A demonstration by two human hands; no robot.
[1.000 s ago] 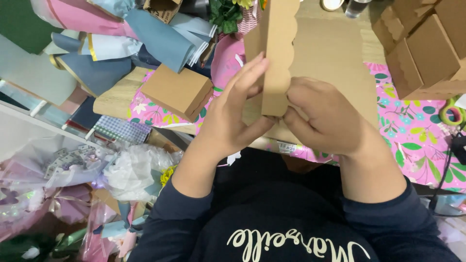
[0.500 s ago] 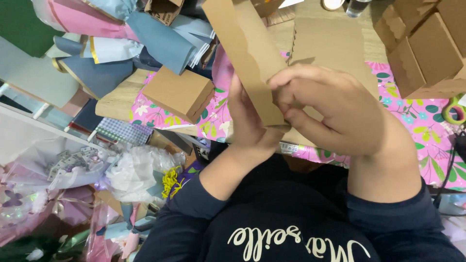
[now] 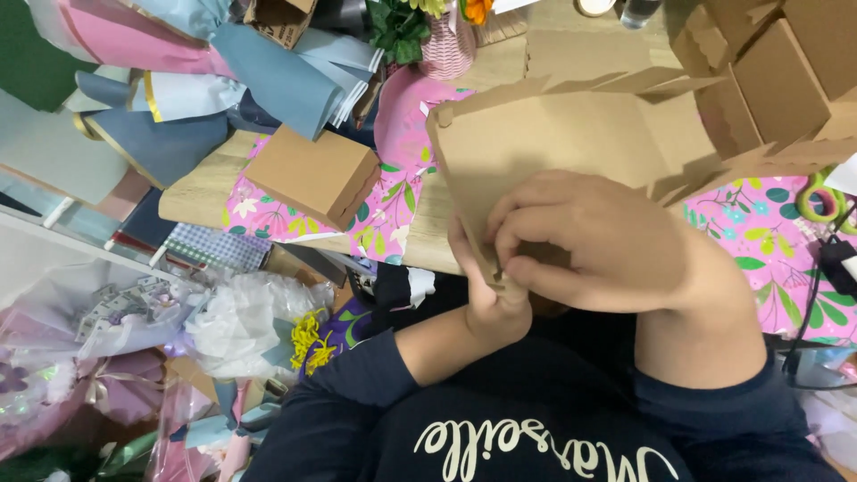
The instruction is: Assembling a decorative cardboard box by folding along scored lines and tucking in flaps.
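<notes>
Layout of the work table from above

A flat brown cardboard box blank (image 3: 553, 143) stood in the middle, above the table's near edge, with the right hand (image 3: 607, 241) before it and the left hand (image 3: 486, 290) under its left corner. A closed brown cardboard box (image 3: 312, 174) lay to its left on the pink flowered tablecloth (image 3: 393, 210); stacked brown cardboard boxes (image 3: 786, 80) sat at its right, and rolled sheets of wrapping paper (image 3: 223, 80) lay beyond the closed box.
</notes>
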